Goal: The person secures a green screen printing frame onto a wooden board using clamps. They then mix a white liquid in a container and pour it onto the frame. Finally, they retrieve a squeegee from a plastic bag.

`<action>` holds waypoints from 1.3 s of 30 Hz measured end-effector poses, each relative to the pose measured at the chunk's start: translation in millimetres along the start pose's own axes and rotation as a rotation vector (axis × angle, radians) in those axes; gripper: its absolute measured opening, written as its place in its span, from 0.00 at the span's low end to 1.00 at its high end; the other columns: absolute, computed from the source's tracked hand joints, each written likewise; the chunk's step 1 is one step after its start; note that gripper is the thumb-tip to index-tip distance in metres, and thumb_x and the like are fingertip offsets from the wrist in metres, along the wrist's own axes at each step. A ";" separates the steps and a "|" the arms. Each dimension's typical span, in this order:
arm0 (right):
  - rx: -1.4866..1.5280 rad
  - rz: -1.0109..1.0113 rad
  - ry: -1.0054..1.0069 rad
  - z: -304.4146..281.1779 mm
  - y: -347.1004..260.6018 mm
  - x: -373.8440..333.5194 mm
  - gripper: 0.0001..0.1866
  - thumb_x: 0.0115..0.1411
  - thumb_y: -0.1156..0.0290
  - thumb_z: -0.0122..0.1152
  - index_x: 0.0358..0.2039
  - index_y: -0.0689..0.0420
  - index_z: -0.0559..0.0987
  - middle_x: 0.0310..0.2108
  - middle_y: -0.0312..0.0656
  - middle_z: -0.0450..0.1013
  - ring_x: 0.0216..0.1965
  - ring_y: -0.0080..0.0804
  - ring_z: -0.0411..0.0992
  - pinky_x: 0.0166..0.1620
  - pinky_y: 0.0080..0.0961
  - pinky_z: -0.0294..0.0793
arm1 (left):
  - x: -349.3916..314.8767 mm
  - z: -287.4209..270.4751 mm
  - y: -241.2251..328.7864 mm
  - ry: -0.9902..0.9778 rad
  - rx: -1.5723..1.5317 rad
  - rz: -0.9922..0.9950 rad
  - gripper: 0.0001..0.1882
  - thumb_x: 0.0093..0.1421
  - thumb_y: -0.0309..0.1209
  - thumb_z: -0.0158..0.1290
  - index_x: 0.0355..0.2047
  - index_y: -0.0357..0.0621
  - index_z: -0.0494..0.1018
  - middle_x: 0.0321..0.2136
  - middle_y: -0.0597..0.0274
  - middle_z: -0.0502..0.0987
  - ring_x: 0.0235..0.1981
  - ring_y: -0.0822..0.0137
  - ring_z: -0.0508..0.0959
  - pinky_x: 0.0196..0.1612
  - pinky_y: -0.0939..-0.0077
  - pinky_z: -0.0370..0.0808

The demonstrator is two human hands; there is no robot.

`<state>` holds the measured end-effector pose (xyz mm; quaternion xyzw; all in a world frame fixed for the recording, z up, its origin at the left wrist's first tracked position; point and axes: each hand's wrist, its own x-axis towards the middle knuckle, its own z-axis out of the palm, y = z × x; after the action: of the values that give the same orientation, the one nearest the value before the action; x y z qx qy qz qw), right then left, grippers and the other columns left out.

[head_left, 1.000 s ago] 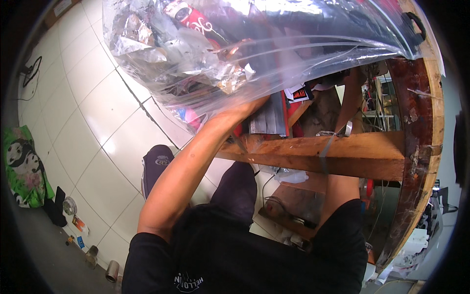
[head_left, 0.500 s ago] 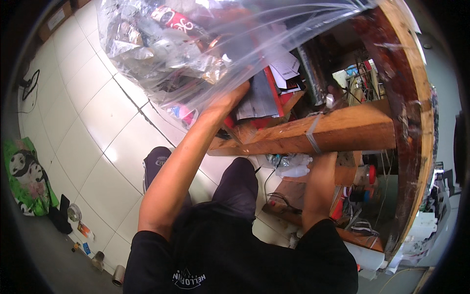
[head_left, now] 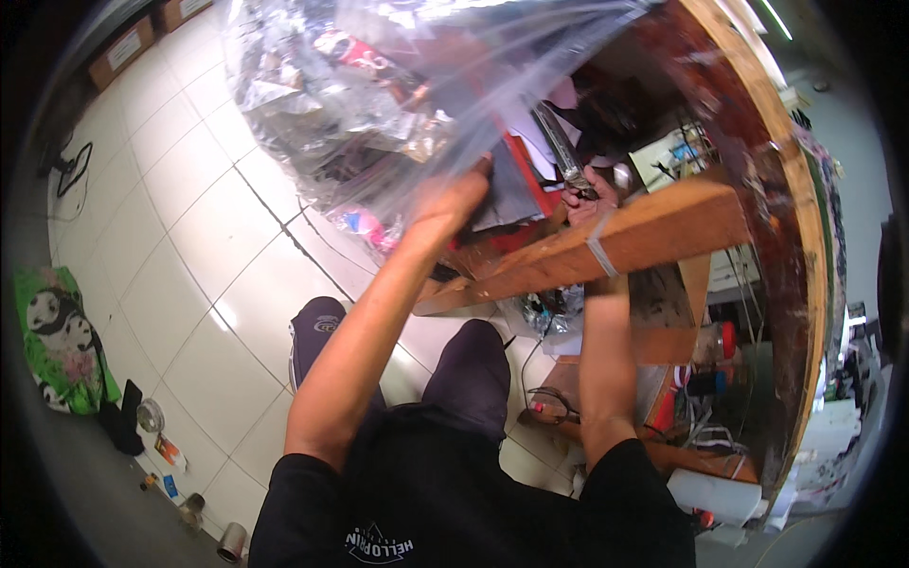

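My left hand [head_left: 456, 197] is at the lower edge of a large clear plastic bag [head_left: 379, 137], beside a dark grey flat panel [head_left: 511, 185] with a red edge. Its fingers are partly covered by the plastic and blurred, so their grip cannot be made out. My right forearm passes beneath a wooden beam [head_left: 625, 232]. On the beam's far side my right hand [head_left: 595, 197] shows, fingers curled at the lower end of a long dark bar with a silvery edge [head_left: 557, 137]. Inside the bag are crumpled wrappers and a red drink bottle [head_left: 355, 49].
A dark wooden upright [head_left: 757, 161] stands at the right. Below the beam are a lower wooden shelf [head_left: 663, 350], cables and a red-lidded jar [head_left: 715, 341]. On the tiled floor [head_left: 199, 246] at left lie a green panda-print bag [head_left: 62, 336], a tape roll [head_left: 150, 415] and small items.
My right hand has come further up past the beam to the dark bar's end. The bar has shifted left and leans more. My left hand stays by the bag's edge; the view has turned slightly.
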<state>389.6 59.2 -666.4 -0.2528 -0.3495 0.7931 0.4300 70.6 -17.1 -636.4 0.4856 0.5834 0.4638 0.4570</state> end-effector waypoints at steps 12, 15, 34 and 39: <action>-1.492 -0.107 1.003 37.1 -76.0 8.1 0.21 0.68 0.52 0.65 0.48 0.58 0.84 0.38 0.41 0.83 0.29 0.33 0.78 0.33 0.34 0.76 | -1.6 4.1 -28.3 -0.267 0.101 -0.081 0.44 0.69 0.68 0.40 0.53 0.36 0.81 0.53 0.28 0.79 0.57 0.35 0.78 0.59 0.50 0.74; -1.392 -0.155 0.981 31.2 -85.4 21.7 0.21 0.68 0.52 0.64 0.49 0.57 0.84 0.39 0.41 0.82 0.31 0.34 0.78 0.35 0.35 0.76 | -11.9 -4.2 -28.8 -0.158 0.058 -0.016 0.39 0.70 0.62 0.40 0.56 0.38 0.79 0.52 0.32 0.80 0.56 0.36 0.79 0.59 0.49 0.74; -1.005 -0.303 0.996 11.4 -125.7 24.4 0.25 0.68 0.50 0.62 0.54 0.56 0.81 0.48 0.42 0.79 0.43 0.40 0.75 0.44 0.42 0.75 | -4.4 11.2 -16.2 -0.215 0.147 0.340 0.23 0.77 0.45 0.41 0.51 0.42 0.79 0.42 0.42 0.82 0.44 0.41 0.81 0.50 0.50 0.77; -0.932 -0.324 0.978 17.6 -118.9 14.6 0.26 0.67 0.49 0.62 0.56 0.55 0.81 0.51 0.42 0.78 0.46 0.42 0.75 0.46 0.44 0.75 | -3.4 15.0 4.7 -0.254 0.140 0.350 0.21 0.77 0.43 0.42 0.51 0.42 0.78 0.41 0.43 0.82 0.40 0.41 0.81 0.46 0.51 0.77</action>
<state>430.0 111.7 -565.0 -0.6843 -0.4530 0.2810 0.4976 86.4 -18.5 -633.7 0.6645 0.4587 0.4295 0.4044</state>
